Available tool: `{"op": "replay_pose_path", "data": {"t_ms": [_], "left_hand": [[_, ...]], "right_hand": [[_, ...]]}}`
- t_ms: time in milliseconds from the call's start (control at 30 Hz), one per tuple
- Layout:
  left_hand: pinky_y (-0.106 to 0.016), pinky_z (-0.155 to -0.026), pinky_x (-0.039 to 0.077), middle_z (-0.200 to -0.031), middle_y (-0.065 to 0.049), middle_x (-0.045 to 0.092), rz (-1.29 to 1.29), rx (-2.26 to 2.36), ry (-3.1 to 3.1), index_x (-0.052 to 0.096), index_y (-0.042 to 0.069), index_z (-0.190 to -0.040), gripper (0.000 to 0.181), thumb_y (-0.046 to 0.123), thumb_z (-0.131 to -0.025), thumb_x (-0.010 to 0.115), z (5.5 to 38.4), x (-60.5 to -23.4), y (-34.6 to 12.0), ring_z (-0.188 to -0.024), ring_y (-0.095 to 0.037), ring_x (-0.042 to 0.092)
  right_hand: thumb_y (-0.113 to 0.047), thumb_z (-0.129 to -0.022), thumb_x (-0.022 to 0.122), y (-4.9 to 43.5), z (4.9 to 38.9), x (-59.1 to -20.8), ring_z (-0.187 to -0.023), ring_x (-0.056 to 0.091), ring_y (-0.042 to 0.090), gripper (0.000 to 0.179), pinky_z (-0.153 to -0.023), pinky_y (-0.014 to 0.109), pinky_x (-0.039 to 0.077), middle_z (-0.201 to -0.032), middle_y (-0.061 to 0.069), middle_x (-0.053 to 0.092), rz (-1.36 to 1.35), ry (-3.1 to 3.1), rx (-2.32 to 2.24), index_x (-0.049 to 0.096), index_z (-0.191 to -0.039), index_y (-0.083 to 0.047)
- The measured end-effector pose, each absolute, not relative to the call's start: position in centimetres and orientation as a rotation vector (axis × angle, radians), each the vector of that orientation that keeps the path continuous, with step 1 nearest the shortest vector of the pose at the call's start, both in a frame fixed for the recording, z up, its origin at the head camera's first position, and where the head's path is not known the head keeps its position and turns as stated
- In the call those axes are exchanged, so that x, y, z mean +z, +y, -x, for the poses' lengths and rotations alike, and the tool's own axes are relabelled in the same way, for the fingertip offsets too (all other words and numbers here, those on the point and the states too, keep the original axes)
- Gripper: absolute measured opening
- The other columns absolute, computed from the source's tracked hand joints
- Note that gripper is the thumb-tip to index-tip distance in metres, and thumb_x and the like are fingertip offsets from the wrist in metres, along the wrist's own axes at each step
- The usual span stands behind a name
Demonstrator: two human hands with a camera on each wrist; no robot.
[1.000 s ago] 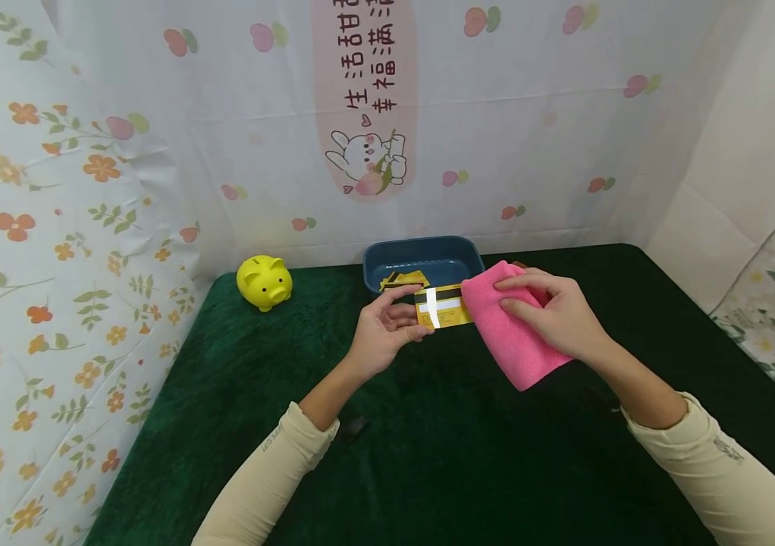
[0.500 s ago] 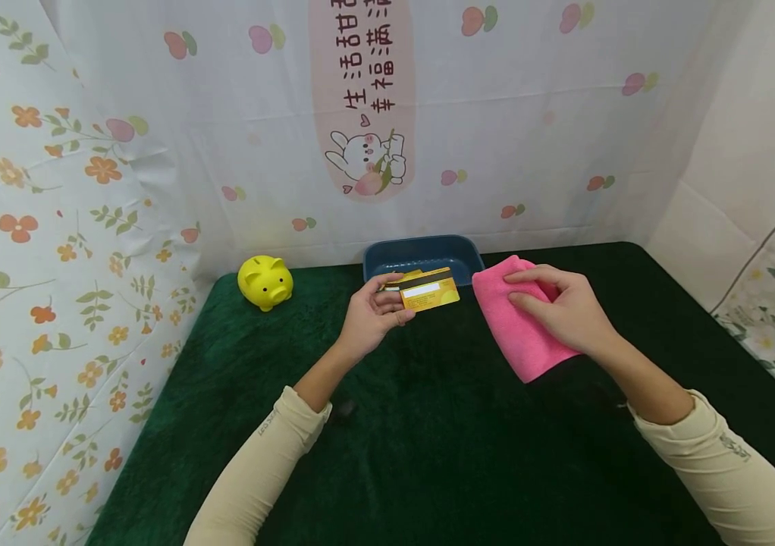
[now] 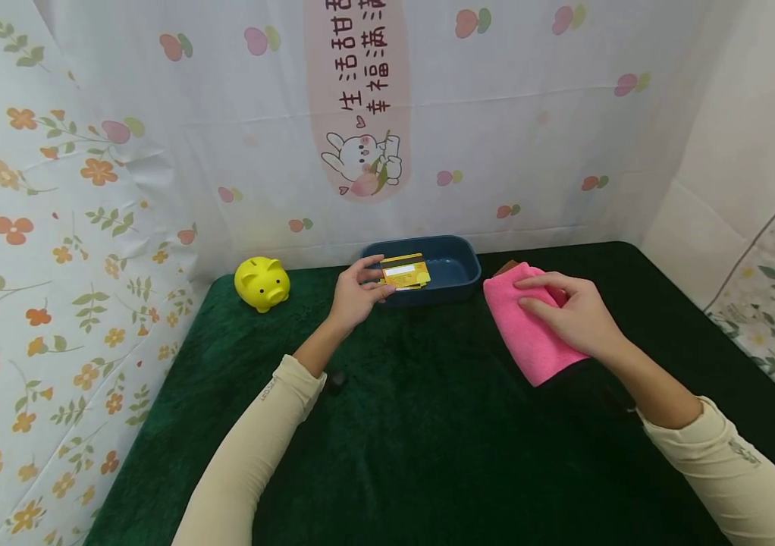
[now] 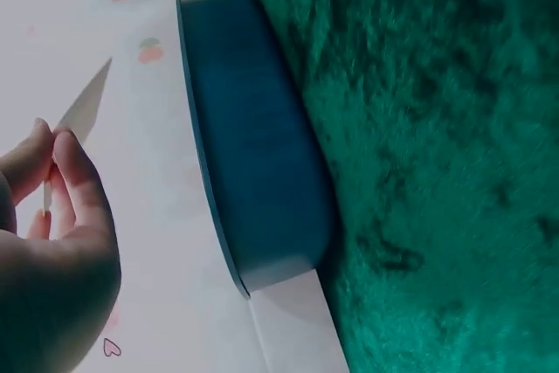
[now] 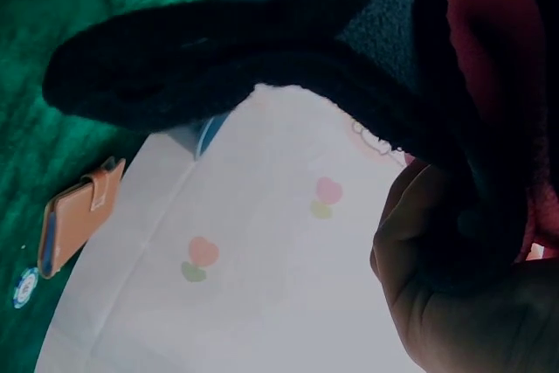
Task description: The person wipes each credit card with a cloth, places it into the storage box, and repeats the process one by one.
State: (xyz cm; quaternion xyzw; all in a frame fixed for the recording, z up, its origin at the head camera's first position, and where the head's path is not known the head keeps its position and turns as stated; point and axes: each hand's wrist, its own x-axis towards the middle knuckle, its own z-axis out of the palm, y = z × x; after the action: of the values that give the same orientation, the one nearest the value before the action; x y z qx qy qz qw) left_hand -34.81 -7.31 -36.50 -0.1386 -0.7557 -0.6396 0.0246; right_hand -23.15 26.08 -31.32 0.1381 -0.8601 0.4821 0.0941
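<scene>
My left hand (image 3: 355, 294) pinches a yellow bank card (image 3: 406, 271) by its left edge, with the dark stripe side facing me. In the head view this card overlaps the blue plastic box (image 3: 456, 271), where another yellow card (image 3: 411, 287) shows just under it. The left wrist view has the held card (image 4: 85, 109) edge-on, higher than the rim of the box (image 4: 249, 146). Off to the right, my right hand (image 3: 575, 312) grips a folded pink cloth (image 3: 531, 334) between thumb and fingers, its lower corner hanging down.
A yellow piggy bank (image 3: 261, 284) stands at the back left. Behind the cloth lies a brown wallet (image 5: 83, 216), beside a poker chip (image 5: 26, 287). A small dark object (image 3: 337, 378) lies near the left sleeve. Patterned curtains (image 3: 251, 152) border the green-covered table (image 3: 415, 425).
My left hand has drawn the card away from the pink cloth, leftward and back over the blue box. My right hand has shifted slightly right with the cloth.
</scene>
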Motion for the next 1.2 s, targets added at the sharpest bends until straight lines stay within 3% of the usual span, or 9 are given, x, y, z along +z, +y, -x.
{"op": "replay_pose_path", "data": {"t_ms": [233,400,600,800,1033,1200], "left_hand": [[-0.030,-0.067,0.059,-0.115,-0.016,0.070,0.312,-1.790,-2.460,0.058,0.007,-0.136,0.052,0.003,-0.087,0.075,36.6,-37.1,-7.0,-0.095,-0.027,0.071],[-0.033,-0.070,0.061,-0.114,-0.014,0.072,0.192,-1.580,-2.557,0.066,0.004,-0.125,0.040,0.005,-0.086,0.077,37.2,-37.6,-6.7,-0.092,-0.025,0.072],[-0.029,-0.066,0.060,-0.107,-0.016,0.073,0.112,-1.617,-2.503,0.070,-0.001,-0.115,0.031,0.003,-0.086,0.077,37.5,-37.7,-6.2,-0.084,-0.027,0.074],[-0.027,-0.067,0.060,-0.110,-0.015,0.073,-0.021,-1.696,-2.460,0.069,0.000,-0.117,0.031,0.004,-0.087,0.076,37.9,-37.8,-6.0,-0.085,-0.026,0.073],[-0.035,-0.066,0.061,-0.121,-0.014,0.069,-0.043,-1.576,-2.610,0.067,0.001,-0.124,0.036,0.009,-0.089,0.074,37.6,-37.8,-7.0,-0.078,-0.024,0.072],[-0.040,-0.086,0.057,-0.131,-0.013,0.064,0.015,-1.383,-2.745,0.065,0.002,-0.127,0.041,0.014,-0.089,0.075,37.2,-37.2,-7.2,-0.108,-0.030,0.064]], "right_hand": [[-0.019,-0.097,0.066,26.6,23.2,-31.9,-0.064,0.065,0.024,0.029,-0.054,0.033,0.057,-0.108,0.015,0.059,-0.411,-2.556,1.426,0.067,-0.123,-0.007],[-0.019,-0.097,0.066,26.7,23.3,-32.2,-0.064,0.065,0.024,0.029,-0.055,0.034,0.058,-0.108,0.017,0.058,-0.403,-2.576,1.434,0.066,-0.123,-0.006],[-0.021,-0.097,0.066,27.0,23.2,-32.5,-0.062,0.064,0.025,0.030,-0.053,0.034,0.057,-0.106,0.018,0.058,-0.386,-2.599,1.441,0.066,-0.124,-0.007],[-0.020,-0.097,0.066,27.0,23.2,-32.8,-0.060,0.064,0.025,0.030,-0.052,0.034,0.057,-0.108,0.017,0.057,-0.411,-2.600,1.463,0.066,-0.124,-0.007],[-0.023,-0.097,0.067,27.4,23.3,-33.1,-0.059,0.063,0.026,0.033,-0.052,0.034,0.057,-0.109,0.018,0.056,-0.359,-2.642,1.473,0.065,-0.126,-0.008],[-0.028,-0.096,0.067,28.1,23.9,-33.8,-0.063,0.064,0.028,0.038,-0.055,0.035,0.058,-0.111,0.019,0.052,-0.289,-2.705,1.521,0.064,-0.129,-0.008]]}}
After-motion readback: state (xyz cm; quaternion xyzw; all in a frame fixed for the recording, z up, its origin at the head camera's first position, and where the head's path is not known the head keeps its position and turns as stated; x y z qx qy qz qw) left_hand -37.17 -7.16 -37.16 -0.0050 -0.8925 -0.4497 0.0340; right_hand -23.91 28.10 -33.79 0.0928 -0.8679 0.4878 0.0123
